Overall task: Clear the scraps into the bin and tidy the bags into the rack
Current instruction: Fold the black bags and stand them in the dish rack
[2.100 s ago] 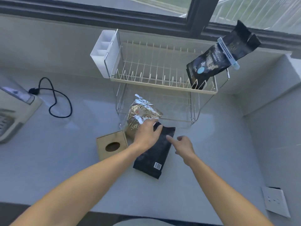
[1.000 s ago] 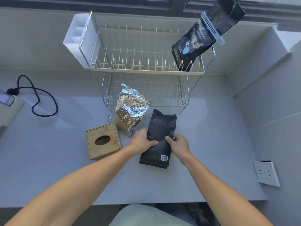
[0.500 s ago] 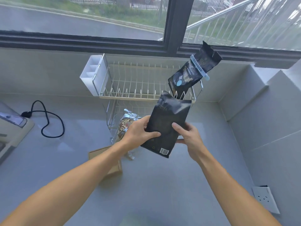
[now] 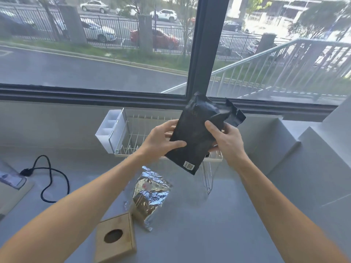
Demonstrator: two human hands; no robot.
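Black bag held over the rack, just right of frame centre.

The rack (image 4: 133, 143) sits directly behind and below the bag (image 4: 195, 133), whose long axis tilts from lower right to upper left-of-vertical, barcode end lowest, near the rack's front rail. Both hands grasp it: left hand (image 4: 159, 139) on its left edge, right hand (image 4: 226, 139) on its right. The foil bag (image 4: 150, 194) lies on the counter (image 4: 218, 224) below.

both hands (image 4: 159, 141) (image 4: 227, 141) hold a black bag (image 4: 193, 137) above the wire rack (image 4: 133, 147).
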